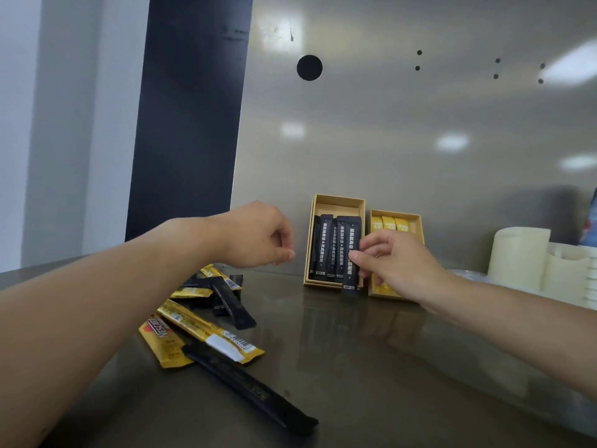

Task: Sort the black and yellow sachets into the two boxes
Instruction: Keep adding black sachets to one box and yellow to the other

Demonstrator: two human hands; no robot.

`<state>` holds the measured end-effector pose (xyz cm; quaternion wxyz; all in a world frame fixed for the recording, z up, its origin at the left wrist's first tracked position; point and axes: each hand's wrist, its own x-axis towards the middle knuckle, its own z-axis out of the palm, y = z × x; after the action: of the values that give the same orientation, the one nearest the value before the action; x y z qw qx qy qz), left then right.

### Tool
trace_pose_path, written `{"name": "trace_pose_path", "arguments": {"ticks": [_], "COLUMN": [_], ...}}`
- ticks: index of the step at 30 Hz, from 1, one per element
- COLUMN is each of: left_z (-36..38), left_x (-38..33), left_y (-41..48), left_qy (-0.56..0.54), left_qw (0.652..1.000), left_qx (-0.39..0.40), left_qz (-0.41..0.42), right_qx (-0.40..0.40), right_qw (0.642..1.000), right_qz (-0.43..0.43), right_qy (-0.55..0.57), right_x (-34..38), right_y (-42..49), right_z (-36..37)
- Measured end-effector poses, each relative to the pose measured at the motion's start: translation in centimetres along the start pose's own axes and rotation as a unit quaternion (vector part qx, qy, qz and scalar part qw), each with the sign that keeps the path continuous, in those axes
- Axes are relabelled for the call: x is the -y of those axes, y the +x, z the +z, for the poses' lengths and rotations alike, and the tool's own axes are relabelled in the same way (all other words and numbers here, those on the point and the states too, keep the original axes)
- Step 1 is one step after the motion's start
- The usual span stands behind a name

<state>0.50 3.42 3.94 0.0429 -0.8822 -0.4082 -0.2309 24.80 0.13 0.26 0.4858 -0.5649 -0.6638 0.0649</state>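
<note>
Two tan boxes stand side by side against the steel back wall. The left box (338, 202) holds several black sachets. The right box (416, 221) holds yellow sachets (389, 223). My right hand (397, 263) pinches a black sachet (352, 253) that lies along the left box's right side, its lower end sticking out over the front rim. My left hand (258, 236) hovers to the left of that box with loosely curled fingers and holds nothing. A loose pile of yellow sachets (210, 334) and black sachets (248, 386) lies on the counter under my left forearm.
The steel counter (355, 367) runs to the metal back wall. Cream-coloured containers (520, 253) stand at the right edge, close behind my right forearm. A dark vertical panel (190, 124) rises at the back left.
</note>
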Motion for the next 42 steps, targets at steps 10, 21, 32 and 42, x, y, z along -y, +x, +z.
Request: {"name": "trace_pose_path", "arguments": {"ticks": [10,21,32,42], "left_z": [-0.3,-0.8,1.0,1.6], "left_x": [0.8,1.7,4.3,3.2], "left_y": [-0.2,-0.8,-1.6,-0.8], "left_qy": [0.002,0.007,0.16,0.141], "left_qw": [1.0,0.999,0.941,0.956], "left_qx": [0.013,0.016,0.174,0.126], "left_qz": [-0.015,-0.046,-0.242,-0.224], "right_qx": [-0.059,-0.058,0.043,0.043], "right_qw": [0.995,0.979,0.933,0.951], "right_qz": [-0.014,-0.071,-0.161,-0.164], "right_qy": [-0.074,-0.182,-0.318,-0.258], "right_x": [1.5,0.6,0.0,-2.3], "right_y": [3.9,4.0,-2.1,-3.3], "right_z": [3.3,4.0,0.4,-0.4]}}
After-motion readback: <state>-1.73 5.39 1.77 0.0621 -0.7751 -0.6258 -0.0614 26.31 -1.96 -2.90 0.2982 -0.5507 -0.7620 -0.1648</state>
